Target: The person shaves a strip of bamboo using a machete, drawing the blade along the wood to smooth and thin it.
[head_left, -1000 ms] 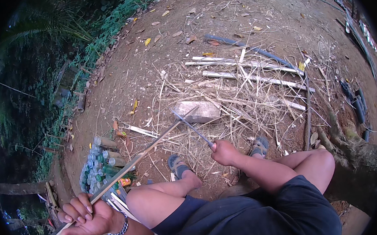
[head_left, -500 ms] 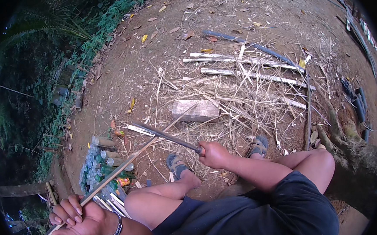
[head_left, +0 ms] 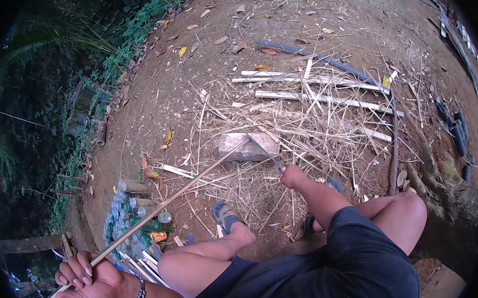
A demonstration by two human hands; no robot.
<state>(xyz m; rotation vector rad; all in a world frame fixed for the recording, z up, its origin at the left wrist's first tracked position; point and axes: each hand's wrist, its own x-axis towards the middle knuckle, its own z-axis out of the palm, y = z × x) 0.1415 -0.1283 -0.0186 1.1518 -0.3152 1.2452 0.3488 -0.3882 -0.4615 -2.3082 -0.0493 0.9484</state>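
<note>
A long, thin bamboo strip [head_left: 165, 203] slants from the lower left up to the wooden block [head_left: 231, 143], its far end lying on the block's top. My left hand [head_left: 96, 281], palm up, has its fingers curled over the strip near the lower end. A long dark-bladed knife [head_left: 265, 152] is gripped by its handle in my right hand [head_left: 294, 176]. Its blade points away to the left, over the block, and its tip is by the strip's far end. I cannot tell whether blade and strip touch.
Shavings [head_left: 327, 143] litter the dirt around the block. Beyond lie pale split strips [head_left: 324, 100] and a grey pipe [head_left: 321, 60]. Glass and plastic bottles [head_left: 138, 211] are piled left of my legs. A thick tree root [head_left: 446, 184] stands at right; dense plants [head_left: 94, 54] border the left.
My right hand has moved away and right, swinging the knife from across the strip to over the block. The left hand has shifted slightly left and down with the strip.
</note>
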